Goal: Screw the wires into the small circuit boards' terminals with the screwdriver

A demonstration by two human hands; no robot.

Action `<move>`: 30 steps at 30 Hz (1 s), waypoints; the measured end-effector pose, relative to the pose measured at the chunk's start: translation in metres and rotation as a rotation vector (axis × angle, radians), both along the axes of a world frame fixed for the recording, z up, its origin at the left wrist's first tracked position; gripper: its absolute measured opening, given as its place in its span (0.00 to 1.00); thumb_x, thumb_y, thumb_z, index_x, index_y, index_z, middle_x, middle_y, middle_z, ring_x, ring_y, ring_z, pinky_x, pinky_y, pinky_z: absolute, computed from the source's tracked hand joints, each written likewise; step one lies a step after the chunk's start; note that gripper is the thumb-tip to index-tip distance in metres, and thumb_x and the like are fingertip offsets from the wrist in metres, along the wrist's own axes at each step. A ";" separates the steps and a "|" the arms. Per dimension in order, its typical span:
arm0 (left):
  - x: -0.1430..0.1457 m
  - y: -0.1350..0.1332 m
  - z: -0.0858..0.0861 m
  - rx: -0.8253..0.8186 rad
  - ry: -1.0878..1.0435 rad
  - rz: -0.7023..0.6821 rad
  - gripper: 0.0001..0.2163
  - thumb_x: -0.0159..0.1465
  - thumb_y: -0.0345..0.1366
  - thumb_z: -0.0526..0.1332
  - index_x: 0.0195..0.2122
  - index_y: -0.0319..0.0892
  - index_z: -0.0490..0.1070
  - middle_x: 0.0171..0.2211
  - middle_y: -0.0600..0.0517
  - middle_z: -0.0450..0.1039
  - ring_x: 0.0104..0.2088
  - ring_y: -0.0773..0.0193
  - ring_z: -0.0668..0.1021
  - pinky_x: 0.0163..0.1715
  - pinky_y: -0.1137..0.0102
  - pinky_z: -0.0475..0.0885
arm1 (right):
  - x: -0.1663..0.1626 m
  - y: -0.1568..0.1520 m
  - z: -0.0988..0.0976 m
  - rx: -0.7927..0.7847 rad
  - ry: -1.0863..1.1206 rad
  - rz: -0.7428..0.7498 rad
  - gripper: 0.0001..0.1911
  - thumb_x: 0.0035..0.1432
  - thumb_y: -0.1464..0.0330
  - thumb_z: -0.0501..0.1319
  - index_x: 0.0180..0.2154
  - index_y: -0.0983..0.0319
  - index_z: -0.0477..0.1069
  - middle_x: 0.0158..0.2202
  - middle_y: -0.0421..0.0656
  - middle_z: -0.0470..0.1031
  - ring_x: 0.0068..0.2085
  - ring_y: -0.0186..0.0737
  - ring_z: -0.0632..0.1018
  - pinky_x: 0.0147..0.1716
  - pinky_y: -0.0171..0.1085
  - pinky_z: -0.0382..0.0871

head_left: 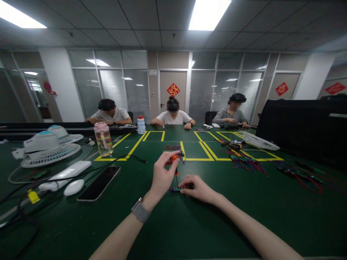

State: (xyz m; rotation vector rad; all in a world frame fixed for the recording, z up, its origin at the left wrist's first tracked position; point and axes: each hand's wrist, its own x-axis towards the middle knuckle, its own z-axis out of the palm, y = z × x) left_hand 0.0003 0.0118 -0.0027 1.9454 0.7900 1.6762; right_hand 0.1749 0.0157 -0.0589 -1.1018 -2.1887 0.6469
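My left hand, with a grey watch on its wrist, is closed on the orange and black handle of a screwdriver. The tool stands nearly upright, its thin shaft reaching down to a small circuit board on the green table. Fingers of my right hand are closed on the right end of that board, close to the screwdriver's tip. Just beyond my left hand lies a bundle of circuit boards with red and blue wires, partly hidden by the hand.
At left are a phone, a white power strip, cables, fans and a drink bottle. Wired boards lie at right near a black monitor. Several people sit across the green table.
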 end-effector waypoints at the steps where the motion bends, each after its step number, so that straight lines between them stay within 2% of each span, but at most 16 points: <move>1: -0.001 0.000 0.000 0.015 0.010 0.042 0.11 0.63 0.38 0.60 0.45 0.45 0.75 0.40 0.49 0.72 0.40 0.63 0.76 0.39 0.71 0.74 | 0.000 0.000 -0.001 -0.001 -0.001 0.000 0.08 0.52 0.72 0.66 0.36 0.63 0.80 0.31 0.43 0.74 0.32 0.36 0.74 0.33 0.33 0.68; 3: -0.001 -0.001 0.002 0.027 0.021 0.069 0.11 0.64 0.39 0.59 0.45 0.44 0.75 0.41 0.48 0.71 0.41 0.63 0.76 0.41 0.70 0.73 | 0.001 0.002 -0.003 0.002 -0.004 0.004 0.08 0.52 0.72 0.66 0.36 0.63 0.80 0.31 0.43 0.74 0.32 0.36 0.74 0.33 0.33 0.68; 6: -0.001 0.000 0.003 -0.034 -0.013 -0.056 0.15 0.68 0.38 0.52 0.52 0.45 0.71 0.48 0.47 0.71 0.45 0.62 0.76 0.47 0.67 0.72 | 0.001 0.004 -0.005 0.005 0.001 0.014 0.08 0.52 0.71 0.66 0.37 0.63 0.80 0.31 0.43 0.74 0.31 0.35 0.74 0.32 0.33 0.67; 8: -0.001 0.001 0.003 -0.082 -0.042 -0.127 0.16 0.68 0.37 0.52 0.55 0.44 0.68 0.49 0.46 0.72 0.44 0.63 0.77 0.46 0.67 0.73 | 0.001 0.004 -0.006 0.001 0.010 0.015 0.08 0.52 0.71 0.66 0.37 0.63 0.80 0.31 0.43 0.74 0.31 0.35 0.73 0.32 0.32 0.67; 10: -0.001 0.001 0.003 -0.075 -0.036 -0.093 0.15 0.66 0.38 0.56 0.52 0.44 0.71 0.44 0.47 0.74 0.41 0.63 0.78 0.42 0.69 0.74 | 0.002 0.004 -0.006 -0.005 0.016 0.015 0.08 0.52 0.71 0.66 0.37 0.63 0.80 0.31 0.43 0.73 0.31 0.35 0.73 0.32 0.33 0.67; 12: -0.001 0.001 0.002 -0.019 -0.010 0.004 0.11 0.63 0.38 0.61 0.46 0.44 0.75 0.41 0.48 0.73 0.41 0.63 0.77 0.39 0.71 0.74 | 0.002 0.003 -0.005 -0.005 0.018 0.018 0.08 0.52 0.71 0.66 0.36 0.63 0.80 0.31 0.42 0.73 0.31 0.35 0.73 0.32 0.33 0.67; 15: -0.001 0.001 0.003 0.019 0.013 0.051 0.11 0.64 0.38 0.59 0.45 0.45 0.76 0.43 0.48 0.72 0.44 0.62 0.76 0.43 0.70 0.73 | 0.003 0.002 -0.005 -0.003 0.014 0.018 0.08 0.53 0.70 0.65 0.36 0.62 0.80 0.31 0.43 0.73 0.30 0.35 0.73 0.32 0.33 0.67; 18: 0.000 0.000 0.004 -0.047 -0.013 -0.080 0.15 0.68 0.38 0.52 0.53 0.45 0.70 0.50 0.46 0.71 0.48 0.62 0.76 0.48 0.67 0.72 | 0.003 0.002 -0.006 -0.001 0.003 0.006 0.08 0.53 0.69 0.65 0.37 0.62 0.80 0.32 0.43 0.73 0.30 0.35 0.73 0.32 0.33 0.68; 21: 0.001 0.000 0.004 -0.106 -0.032 -0.155 0.15 0.67 0.38 0.55 0.54 0.44 0.70 0.47 0.46 0.74 0.43 0.62 0.78 0.43 0.68 0.75 | 0.003 0.004 -0.007 0.007 -0.001 0.015 0.08 0.53 0.69 0.65 0.37 0.61 0.80 0.32 0.43 0.74 0.31 0.36 0.74 0.32 0.33 0.68; 24: 0.000 -0.001 0.004 -0.045 -0.001 -0.051 0.11 0.62 0.38 0.61 0.45 0.44 0.75 0.39 0.49 0.74 0.38 0.64 0.78 0.36 0.72 0.74 | 0.003 0.005 -0.008 0.008 0.000 0.023 0.08 0.54 0.68 0.65 0.37 0.61 0.79 0.32 0.43 0.73 0.31 0.35 0.74 0.32 0.33 0.68; 26: -0.001 -0.003 0.005 0.003 0.020 0.041 0.09 0.61 0.38 0.63 0.40 0.43 0.77 0.37 0.50 0.72 0.37 0.64 0.77 0.36 0.72 0.74 | 0.004 0.005 -0.008 0.004 -0.001 0.022 0.08 0.54 0.68 0.65 0.37 0.62 0.79 0.33 0.43 0.73 0.31 0.35 0.73 0.32 0.33 0.68; 28: -0.002 -0.004 0.005 0.030 0.043 0.081 0.10 0.64 0.39 0.59 0.42 0.44 0.77 0.39 0.49 0.71 0.39 0.64 0.76 0.41 0.70 0.73 | 0.004 0.004 -0.008 0.006 -0.001 0.020 0.08 0.53 0.69 0.65 0.37 0.62 0.79 0.33 0.43 0.74 0.31 0.36 0.73 0.32 0.33 0.68; 30: -0.002 -0.004 0.004 0.029 0.056 0.037 0.13 0.68 0.37 0.52 0.48 0.45 0.74 0.46 0.47 0.72 0.47 0.62 0.76 0.49 0.67 0.71 | 0.004 0.004 -0.008 0.009 -0.005 0.020 0.08 0.53 0.69 0.65 0.37 0.62 0.79 0.33 0.43 0.74 0.31 0.36 0.73 0.32 0.34 0.68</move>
